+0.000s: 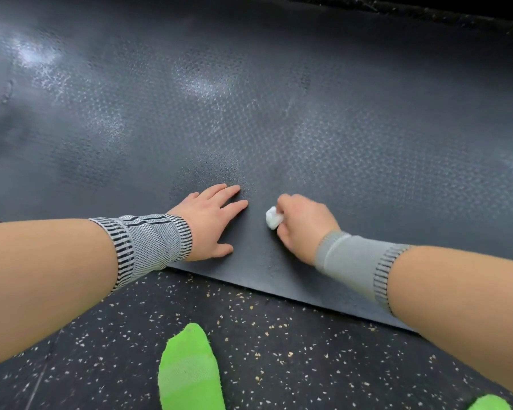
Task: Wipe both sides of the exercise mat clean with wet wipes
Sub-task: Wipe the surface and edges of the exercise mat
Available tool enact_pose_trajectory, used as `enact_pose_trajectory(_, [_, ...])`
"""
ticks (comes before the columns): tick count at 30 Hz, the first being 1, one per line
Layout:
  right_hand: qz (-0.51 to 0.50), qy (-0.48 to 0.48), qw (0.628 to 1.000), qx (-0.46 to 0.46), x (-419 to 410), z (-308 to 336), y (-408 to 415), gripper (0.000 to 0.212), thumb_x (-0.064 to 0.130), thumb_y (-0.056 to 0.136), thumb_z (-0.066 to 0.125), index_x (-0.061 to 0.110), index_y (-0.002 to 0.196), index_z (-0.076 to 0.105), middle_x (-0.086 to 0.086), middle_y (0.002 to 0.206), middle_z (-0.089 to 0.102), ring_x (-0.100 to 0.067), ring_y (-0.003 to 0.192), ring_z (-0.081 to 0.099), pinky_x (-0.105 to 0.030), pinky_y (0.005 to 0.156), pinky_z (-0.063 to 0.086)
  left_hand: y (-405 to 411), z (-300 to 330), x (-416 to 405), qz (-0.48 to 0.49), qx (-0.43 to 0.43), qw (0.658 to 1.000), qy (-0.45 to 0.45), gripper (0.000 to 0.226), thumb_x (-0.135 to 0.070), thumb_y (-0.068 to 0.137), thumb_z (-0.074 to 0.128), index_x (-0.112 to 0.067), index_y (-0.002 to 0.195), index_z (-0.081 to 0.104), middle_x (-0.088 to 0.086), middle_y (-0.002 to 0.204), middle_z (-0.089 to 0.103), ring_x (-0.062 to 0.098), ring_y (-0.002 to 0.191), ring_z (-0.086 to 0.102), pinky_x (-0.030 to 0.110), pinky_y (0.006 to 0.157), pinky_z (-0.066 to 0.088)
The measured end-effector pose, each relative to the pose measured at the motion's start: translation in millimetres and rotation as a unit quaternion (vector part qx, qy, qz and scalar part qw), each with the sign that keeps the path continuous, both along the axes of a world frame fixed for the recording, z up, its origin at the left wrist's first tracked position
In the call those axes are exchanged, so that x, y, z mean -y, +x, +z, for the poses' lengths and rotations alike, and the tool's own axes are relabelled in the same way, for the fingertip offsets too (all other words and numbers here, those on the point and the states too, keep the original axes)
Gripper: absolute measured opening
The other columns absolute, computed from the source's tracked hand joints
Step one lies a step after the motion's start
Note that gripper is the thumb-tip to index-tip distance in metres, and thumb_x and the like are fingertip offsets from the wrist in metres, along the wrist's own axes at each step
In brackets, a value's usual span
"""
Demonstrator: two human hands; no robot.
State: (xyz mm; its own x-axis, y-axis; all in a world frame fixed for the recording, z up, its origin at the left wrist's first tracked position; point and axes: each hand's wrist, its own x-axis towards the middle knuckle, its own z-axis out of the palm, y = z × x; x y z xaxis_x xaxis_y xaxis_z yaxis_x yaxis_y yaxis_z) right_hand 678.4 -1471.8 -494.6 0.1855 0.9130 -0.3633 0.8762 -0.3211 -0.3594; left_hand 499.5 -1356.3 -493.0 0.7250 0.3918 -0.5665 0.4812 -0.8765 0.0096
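A dark grey textured exercise mat (pixel 279 113) lies flat across the floor and fills most of the view, with shiny damp-looking patches at the upper left and centre. My left hand (pixel 211 220) rests flat on the mat near its front edge, fingers straight and spread. Just to its right, my right hand (pixel 302 223) grips a crumpled white wet wipe (pixel 273 218) and presses it against the mat. Both wrists wear grey knitted supports.
The mat's front edge (pixel 279 294) runs diagonally above a black speckled rubber floor (pixel 116 350). A foot in a bright green sock (pixel 190 371) stands on that floor below my hands; another green sock (pixel 489 403) shows at the bottom right.
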Motion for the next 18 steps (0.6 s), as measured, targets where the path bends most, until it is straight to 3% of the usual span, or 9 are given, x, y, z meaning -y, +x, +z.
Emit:
enact_pose_trajectory(3, [0.116, -0.019, 0.992, -0.048, 24.2, 2.6, -41.4, 0.007, 0.023, 0.089, 0.049, 0.021, 0.096, 0.045, -0.007, 0.103, 0.053, -0.035, 0.089, 0.058, -0.031, 0.067, 0.034, -3.5, 0.4, -3.8, 0.011, 0.003, 1.0, 0.005, 0.092, -0.06, 0.085, 0.054, -0.029, 0.154, 0.003, -0.002, 0.161, -0.01, 0.021, 0.149, -0.003, 0.045, 0.118, 0.02])
enact_pose_trajectory(6, [0.242, -0.052, 0.967, -0.061, 33.6, 2.4, -63.1, 0.016, 0.021, 0.09, 0.05, 0.017, 0.105, 0.046, -0.006, 0.105, 0.051, -0.034, 0.085, 0.058, -0.033, 0.064, 0.035, -4.6, 1.4, -6.6, 0.02, 0.008, 1.0, 0.009, 0.091, -0.06, 0.086, 0.053, -0.028, 0.154, 0.003, 0.0, 0.161, -0.009, 0.021, 0.149, -0.003, 0.044, 0.119, 0.019])
enact_pose_trajectory(8, [0.273, -0.047, 0.96, -0.043, 27.3, 1.0, -56.6, 0.019, 0.021, 0.091, 0.048, 0.017, 0.109, 0.047, -0.007, 0.107, 0.051, -0.034, 0.087, 0.058, -0.034, 0.066, 0.037, -5.1, 1.4, -7.7, 0.023, 0.011, 1.0, 0.013, 0.091, -0.06, 0.086, 0.053, -0.027, 0.154, 0.003, 0.0, 0.162, -0.009, 0.022, 0.149, -0.004, 0.044, 0.119, 0.018])
enact_pose_trajectory(11, [0.163, -0.02, 0.986, -0.007, -1.6, -4.0, -19.5, 0.019, 0.024, 0.089, 0.047, 0.017, 0.107, 0.051, -0.008, 0.106, 0.055, -0.035, 0.093, 0.059, -0.037, 0.077, 0.047, -7.5, 0.6, -9.1, 0.028, 0.015, 0.999, 0.013, 0.09, -0.06, 0.086, 0.053, -0.027, 0.154, 0.003, 0.0, 0.162, -0.009, 0.022, 0.149, -0.003, 0.045, 0.118, 0.019])
enact_pose_trajectory(15, [-0.049, 0.003, 0.998, 0.03, -29.0, -0.6, 20.8, 0.017, 0.025, 0.089, 0.048, 0.017, 0.104, 0.052, -0.006, 0.101, 0.059, -0.032, 0.092, 0.058, -0.036, 0.078, 0.045, -10.9, -1.8, -9.6, 0.032, 0.019, 0.999, 0.017, 0.084, -0.058, 0.09, 0.049, -0.027, 0.154, 0.005, 0.0, 0.162, -0.007, 0.021, 0.149, -0.003, 0.045, 0.118, 0.02])
enact_pose_trajectory(18, [0.012, -0.012, 1.0, -0.001, -13.1, 0.8, -8.9, 0.02, 0.022, 0.088, 0.048, 0.017, 0.106, 0.052, -0.008, 0.106, 0.057, -0.034, 0.096, 0.058, -0.036, 0.081, 0.046, -11.1, -3.5, -12.2, 0.039, 0.026, 0.999, 0.02, 0.081, -0.055, 0.091, 0.048, -0.027, 0.154, 0.006, 0.0, 0.162, -0.006, 0.021, 0.149, -0.002, 0.045, 0.118, 0.02])
